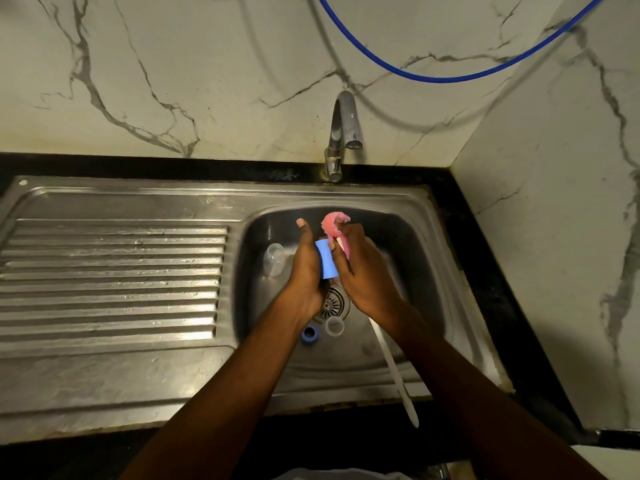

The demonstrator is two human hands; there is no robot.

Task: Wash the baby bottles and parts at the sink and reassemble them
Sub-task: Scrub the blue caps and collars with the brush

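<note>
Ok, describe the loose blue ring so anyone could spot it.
Look in the sink basin, on the near side of the drain. The blue ring lies there beside a clear cap; it is the only blue part not held.

Blue bottle part [327, 259] half hidden; blue hose [449, 79] cut at top.

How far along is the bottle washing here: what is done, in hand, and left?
Done: nothing looks finished; no bottle is assembled. In hand: the left hand grips a blue part while the right hand holds a pink sponge beside it. Left: the clear bottle, blue ring and clear cap lying in the sink, then reassembly.
</note>
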